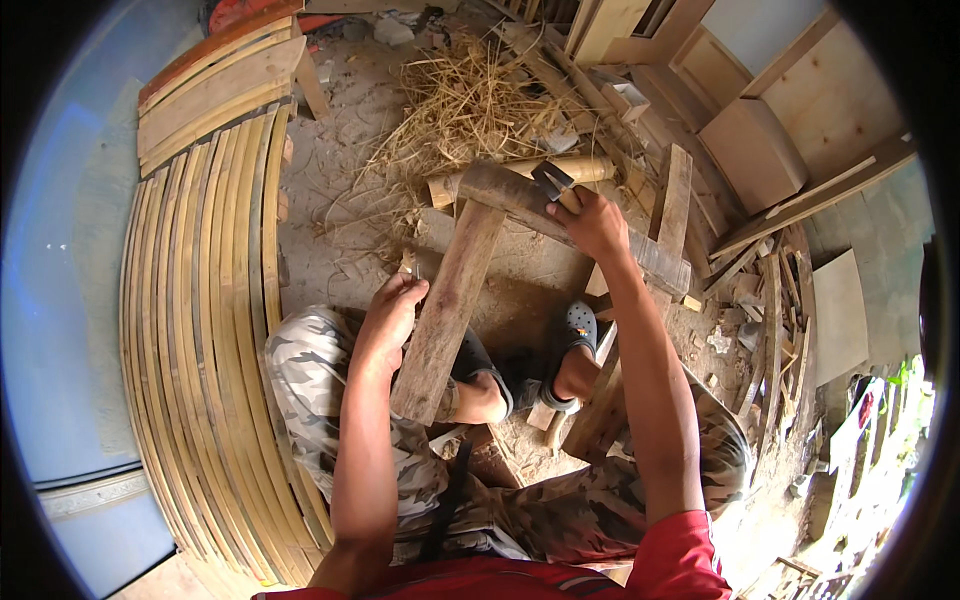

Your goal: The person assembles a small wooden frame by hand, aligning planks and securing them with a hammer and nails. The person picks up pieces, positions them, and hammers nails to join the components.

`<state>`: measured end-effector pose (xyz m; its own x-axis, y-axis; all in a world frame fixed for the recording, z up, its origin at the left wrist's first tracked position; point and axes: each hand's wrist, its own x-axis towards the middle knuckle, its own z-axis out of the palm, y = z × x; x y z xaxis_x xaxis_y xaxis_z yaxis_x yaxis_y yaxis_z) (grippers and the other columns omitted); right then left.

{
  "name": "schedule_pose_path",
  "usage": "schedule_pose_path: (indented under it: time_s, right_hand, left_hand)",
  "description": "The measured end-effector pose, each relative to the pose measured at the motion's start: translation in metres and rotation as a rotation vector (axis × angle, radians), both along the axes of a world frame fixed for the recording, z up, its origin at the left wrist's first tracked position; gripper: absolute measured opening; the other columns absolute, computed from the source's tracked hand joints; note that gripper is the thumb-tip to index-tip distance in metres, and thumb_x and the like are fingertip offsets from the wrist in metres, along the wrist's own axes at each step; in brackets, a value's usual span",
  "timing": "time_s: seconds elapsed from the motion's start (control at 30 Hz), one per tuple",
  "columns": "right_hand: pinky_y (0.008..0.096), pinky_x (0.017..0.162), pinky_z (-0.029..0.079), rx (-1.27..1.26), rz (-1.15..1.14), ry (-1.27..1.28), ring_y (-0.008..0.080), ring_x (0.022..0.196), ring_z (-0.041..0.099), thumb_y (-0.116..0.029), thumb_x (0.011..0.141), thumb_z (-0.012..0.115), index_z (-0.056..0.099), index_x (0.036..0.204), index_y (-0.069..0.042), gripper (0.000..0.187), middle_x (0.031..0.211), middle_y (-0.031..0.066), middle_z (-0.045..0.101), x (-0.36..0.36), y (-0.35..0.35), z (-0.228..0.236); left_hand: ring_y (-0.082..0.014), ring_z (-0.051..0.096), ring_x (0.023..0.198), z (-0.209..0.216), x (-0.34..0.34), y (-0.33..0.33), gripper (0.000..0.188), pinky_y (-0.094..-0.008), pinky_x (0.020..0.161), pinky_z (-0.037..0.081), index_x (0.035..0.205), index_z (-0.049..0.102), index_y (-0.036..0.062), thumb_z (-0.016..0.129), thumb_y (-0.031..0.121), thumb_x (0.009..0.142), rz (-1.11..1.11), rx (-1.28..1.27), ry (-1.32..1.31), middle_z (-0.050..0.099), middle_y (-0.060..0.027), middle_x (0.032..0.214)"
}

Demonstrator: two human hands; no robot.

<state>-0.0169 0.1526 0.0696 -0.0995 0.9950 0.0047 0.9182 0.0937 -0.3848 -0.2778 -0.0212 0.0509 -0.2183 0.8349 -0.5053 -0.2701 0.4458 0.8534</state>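
Observation:
My right hand (597, 225) is closed round the wooden handle of a short tool with a dark metal head (553, 180); whether it is a hammer or a hatchet I cannot tell. It is over a thick wooden beam (520, 200), which slants down to the right. A wooden plank (450, 318) runs from the beam's left end toward my lap. Beside the plank, my left hand (390, 310) is closed, with something small and thin at its fingertips, too small to name. My feet in grey clogs (580, 330) rest below, between the timbers.
A slatted bamboo bench (200, 350) stands along the left by a blue wall (70, 250). Ahead lie a heap of straw-like shavings (470, 100) and a bamboo pole (590, 168). Upright timber (672, 200), wood scraps (750, 330) and boards (755, 155) crowd the right.

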Motion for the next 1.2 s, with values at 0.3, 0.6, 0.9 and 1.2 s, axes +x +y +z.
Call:
schedule_pose_path:
  time_s: [0.3,0.6,0.9,1.2]
  right_hand:
    - [0.0472,0.083,0.052,-0.030,0.025,-0.044,0.0372,0.096,0.068,-0.056,0.083,0.071,0.068,0.109,-0.012,0.051,0.096,0.0167,0.072,0.001,0.001,0.011]
    - [0.0465,0.078,0.052,0.043,0.063,-0.007,0.0378,0.090,0.068,-0.049,0.079,0.077,0.069,0.103,-0.009,0.047,0.090,0.0176,0.072,0.001,0.000,0.012]
    - [0.0452,0.076,0.052,0.073,0.131,0.038,0.0355,0.085,0.069,-0.047,0.077,0.080,0.070,0.107,-0.009,0.050,0.082,0.0177,0.070,0.010,0.000,0.007]
    - [0.0468,0.078,0.053,0.078,0.160,-0.020,0.0378,0.089,0.068,-0.040,0.079,0.078,0.069,0.109,-0.016,0.039,0.089,0.0170,0.071,0.008,0.005,0.008]
  left_hand:
    - [-0.0146,0.064,0.082,0.050,0.027,0.091,0.027,-0.0317,0.073,0.049,0.101,0.065,0.0016,0.067,0.027,0.095,0.137,0.318,0.376,0.070,-0.0082,0.086]
    - [-0.0158,0.065,0.082,-0.013,0.025,0.162,0.026,-0.0315,0.072,0.050,0.100,0.064,0.0017,0.065,0.027,0.097,0.299,0.450,0.457,0.070,-0.0093,0.087]
    - [-0.0154,0.056,0.084,-0.025,0.038,0.155,0.027,-0.0345,0.073,0.046,0.112,0.059,0.0046,0.058,0.029,0.101,0.148,0.307,0.453,0.063,-0.0084,0.093]
    - [-0.0202,0.057,0.090,-0.034,0.043,0.164,0.037,-0.0376,0.080,0.046,0.117,0.055,0.0002,0.051,0.034,0.104,0.080,0.283,0.530,0.062,-0.0131,0.101]
